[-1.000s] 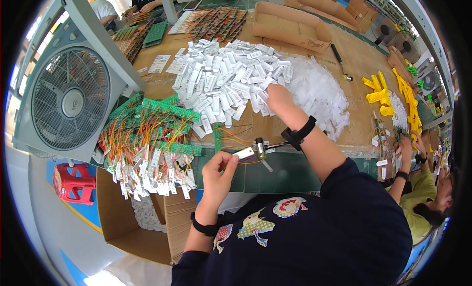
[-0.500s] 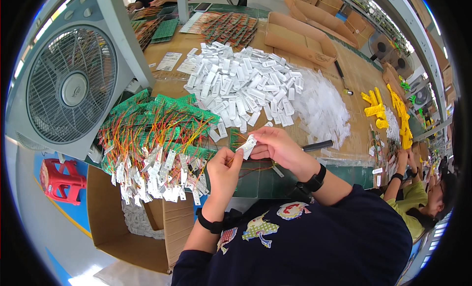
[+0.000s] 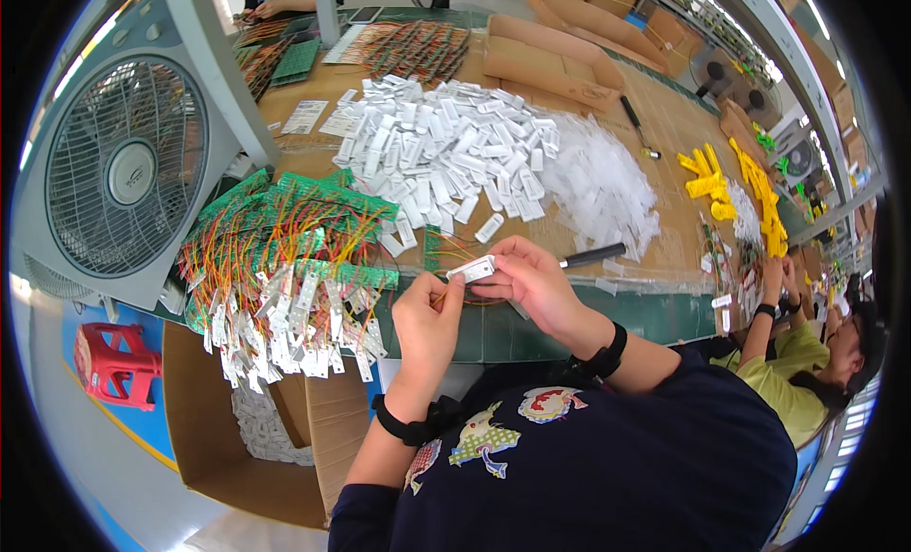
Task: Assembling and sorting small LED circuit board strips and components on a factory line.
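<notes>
My left hand (image 3: 427, 317) pinches the left end of a small white plastic casing (image 3: 473, 268) between thumb and fingertips. At its other end, my right hand (image 3: 533, 281) grips it with thumb and forefinger, the remaining fingers curled below. Thin red and yellow wires show by both hands, partly hidden by the fingers. Just beyond lies a heap of similar white casings (image 3: 446, 153). To the left, green circuit boards (image 3: 361, 275) are piled with coloured wires, and small pale plates (image 3: 308, 294) dangle from these over the table edge. A black-handled tool (image 3: 596, 255) lies beyond my right hand.
Clear plastic pieces (image 3: 603, 187) form a heap at the right. A grey fan (image 3: 128, 172) stands left, beside a metal post. An opened cardboard box (image 3: 204, 429) sits below the table. Yellow parts (image 3: 707, 182) and a co-worker (image 3: 788, 381) are at the right.
The white casing has turned from a steep tilt to nearly level, and more of its length shows between my hands. The whole view has shifted a little.
</notes>
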The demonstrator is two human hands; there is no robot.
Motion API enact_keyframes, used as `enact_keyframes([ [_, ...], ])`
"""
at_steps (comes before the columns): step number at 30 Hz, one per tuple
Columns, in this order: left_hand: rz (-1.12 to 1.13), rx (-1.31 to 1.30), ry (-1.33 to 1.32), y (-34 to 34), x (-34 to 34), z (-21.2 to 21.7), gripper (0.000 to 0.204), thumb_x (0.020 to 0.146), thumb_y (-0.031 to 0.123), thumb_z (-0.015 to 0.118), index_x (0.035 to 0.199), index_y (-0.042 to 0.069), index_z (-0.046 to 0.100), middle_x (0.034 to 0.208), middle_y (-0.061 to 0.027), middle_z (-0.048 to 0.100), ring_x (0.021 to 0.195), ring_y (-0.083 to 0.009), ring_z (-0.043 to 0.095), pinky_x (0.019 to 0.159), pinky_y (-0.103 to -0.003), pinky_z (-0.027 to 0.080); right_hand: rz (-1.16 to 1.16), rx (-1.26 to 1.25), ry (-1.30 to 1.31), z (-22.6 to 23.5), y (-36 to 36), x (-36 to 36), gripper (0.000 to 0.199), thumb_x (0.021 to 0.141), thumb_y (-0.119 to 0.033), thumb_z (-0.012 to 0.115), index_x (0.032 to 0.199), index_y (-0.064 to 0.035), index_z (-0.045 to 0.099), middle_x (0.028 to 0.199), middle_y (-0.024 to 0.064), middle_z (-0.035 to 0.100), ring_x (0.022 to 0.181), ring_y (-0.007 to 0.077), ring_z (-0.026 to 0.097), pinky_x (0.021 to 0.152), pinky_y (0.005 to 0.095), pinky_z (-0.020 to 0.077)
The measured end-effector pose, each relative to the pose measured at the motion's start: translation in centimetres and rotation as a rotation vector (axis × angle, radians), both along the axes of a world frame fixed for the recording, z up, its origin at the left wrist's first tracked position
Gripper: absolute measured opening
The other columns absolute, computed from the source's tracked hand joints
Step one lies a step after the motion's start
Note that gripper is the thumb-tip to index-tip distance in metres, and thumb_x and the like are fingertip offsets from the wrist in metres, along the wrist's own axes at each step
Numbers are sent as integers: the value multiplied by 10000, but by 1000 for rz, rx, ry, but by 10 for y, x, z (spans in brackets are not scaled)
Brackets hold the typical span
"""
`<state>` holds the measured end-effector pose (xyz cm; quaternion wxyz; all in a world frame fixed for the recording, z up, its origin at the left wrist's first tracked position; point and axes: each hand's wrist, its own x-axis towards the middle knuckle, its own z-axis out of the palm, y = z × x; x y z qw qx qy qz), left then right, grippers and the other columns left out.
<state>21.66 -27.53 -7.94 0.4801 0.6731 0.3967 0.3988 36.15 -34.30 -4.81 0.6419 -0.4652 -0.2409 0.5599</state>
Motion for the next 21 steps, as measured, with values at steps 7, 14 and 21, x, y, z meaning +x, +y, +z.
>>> enact_keyframes([
  [7, -97, 70, 88, -20, 7, -1, 226, 804, 101, 670, 661, 6, 522, 568, -22, 445, 480, -83, 364, 437, -255, 317, -28, 38, -723, -12, -23, 9, 112, 829, -47, 601, 914, 25, 593, 815, 59, 634, 667, 96, 596, 581, 225, 457],
  [14, -312, -15, 8, -19, 12, -11, 83, 793, 14, 648, 839, -46, 616, 1057, -89, 542, 861, -133, 559, 709, -235, 474, -174, 123, -267, -24, -27, 0, 81, 834, -55, 603, 854, 23, 613, 737, 56, 621, 623, 71, 578, 527, 212, 450],
  [21, -256, -4, 74, -17, 10, -5, 55, 770, 26, 661, 774, -19, 630, 997, -108, 591, 847, -179, 574, 726, -268, 455, -208, 49, -662, -36, -46, 36, 103, 777, -100, 642, 831, -14, 622, 663, 70, 614, 544, 117, 536, 528, 256, 444],
])
